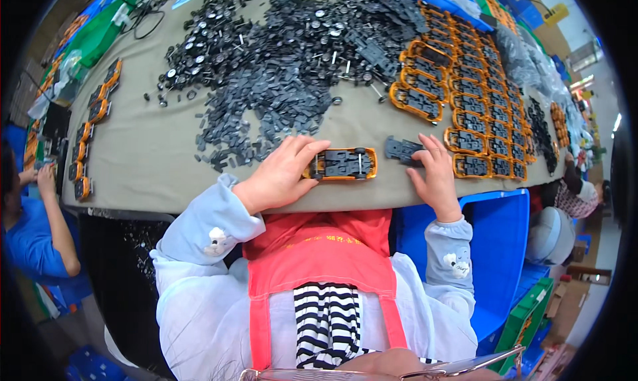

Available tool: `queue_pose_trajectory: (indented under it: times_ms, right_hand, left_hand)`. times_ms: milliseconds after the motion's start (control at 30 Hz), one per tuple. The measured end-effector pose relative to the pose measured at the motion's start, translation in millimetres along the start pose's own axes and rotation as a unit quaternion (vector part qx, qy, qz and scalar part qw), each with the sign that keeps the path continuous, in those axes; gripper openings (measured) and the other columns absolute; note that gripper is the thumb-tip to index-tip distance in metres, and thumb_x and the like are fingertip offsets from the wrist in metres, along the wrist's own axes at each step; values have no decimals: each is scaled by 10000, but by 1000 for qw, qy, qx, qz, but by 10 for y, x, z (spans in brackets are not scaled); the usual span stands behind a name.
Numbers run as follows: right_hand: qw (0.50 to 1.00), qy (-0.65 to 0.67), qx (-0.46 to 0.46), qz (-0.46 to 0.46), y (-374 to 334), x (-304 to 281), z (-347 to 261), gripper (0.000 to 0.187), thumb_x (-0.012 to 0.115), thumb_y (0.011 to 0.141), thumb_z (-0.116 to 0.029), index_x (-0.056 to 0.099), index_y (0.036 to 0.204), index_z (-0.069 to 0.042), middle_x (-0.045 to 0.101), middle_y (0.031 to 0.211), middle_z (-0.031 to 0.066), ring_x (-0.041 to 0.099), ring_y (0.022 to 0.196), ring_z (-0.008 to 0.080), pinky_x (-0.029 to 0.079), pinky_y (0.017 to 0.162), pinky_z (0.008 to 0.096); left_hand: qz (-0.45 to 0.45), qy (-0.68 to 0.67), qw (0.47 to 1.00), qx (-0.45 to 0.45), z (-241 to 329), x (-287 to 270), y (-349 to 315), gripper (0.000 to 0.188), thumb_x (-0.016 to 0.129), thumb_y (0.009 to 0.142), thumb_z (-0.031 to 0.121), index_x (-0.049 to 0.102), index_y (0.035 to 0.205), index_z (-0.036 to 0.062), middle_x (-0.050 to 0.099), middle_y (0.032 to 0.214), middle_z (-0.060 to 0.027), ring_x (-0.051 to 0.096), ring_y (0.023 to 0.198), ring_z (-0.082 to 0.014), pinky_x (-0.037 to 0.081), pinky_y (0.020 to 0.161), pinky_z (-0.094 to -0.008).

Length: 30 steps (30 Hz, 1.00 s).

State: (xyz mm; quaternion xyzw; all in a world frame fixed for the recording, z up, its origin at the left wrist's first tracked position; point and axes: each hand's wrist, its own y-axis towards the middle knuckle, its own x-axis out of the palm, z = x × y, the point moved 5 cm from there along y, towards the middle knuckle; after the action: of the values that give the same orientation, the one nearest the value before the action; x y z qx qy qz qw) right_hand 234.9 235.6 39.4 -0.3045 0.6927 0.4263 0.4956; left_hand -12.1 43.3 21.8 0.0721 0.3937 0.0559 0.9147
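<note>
An orange toy car (345, 164) lies upside down near the table's front edge, its dark underside and its wheels on axles facing up. My left hand (282, 173) is closed on the car's left end, thumb at the near side and fingers at the far side. To the right of the car, a loose dark grey chassis plate (401, 150) rests on the table. My right hand (435, 175) reaches over the plate's right end, fingertips at it and thumb spread apart on the near side.
A heap of dark small parts (262, 122) and a pile of wheels on axles (209, 42) spread across the table. Rows of upturned orange toy cars (470, 122) stand on the right, several more (83, 151) on the left. A blue bin (495, 248) stands below the front edge. A co-worker (40, 228) sits at left.
</note>
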Motion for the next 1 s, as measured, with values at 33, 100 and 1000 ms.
queue_pose_trajectory:
  times_ms: [33,100,1000]
  right_hand:
    - [999,37,-9,-10,-6,51,69,371,789,756,-78,591,1069,-78,593,1352,134,531,1259,390,396,1068,499]
    - [998,57,-5,-21,-16,121,154,373,791,753,-76,596,1070,-79,605,1331,139,540,1246,388,400,1065,490]
    - [949,198,-225,-101,727,106,-1187,392,829,708,-138,683,1064,-60,619,1154,133,599,1081,345,470,968,478]
  left_hand:
    - [9,3,1000,9,-5,28,-7,747,779,762,79,456,1435,73,514,1338,-168,512,1231,-374,448,1062,-433]
    - [26,3,999,20,-26,53,-18,751,771,759,63,446,1436,75,516,1330,-165,512,1219,-368,447,1055,-434]
    - [24,-59,998,-5,-152,52,-14,891,827,708,51,407,1492,106,538,1291,-180,513,1199,-386,439,1045,-465]
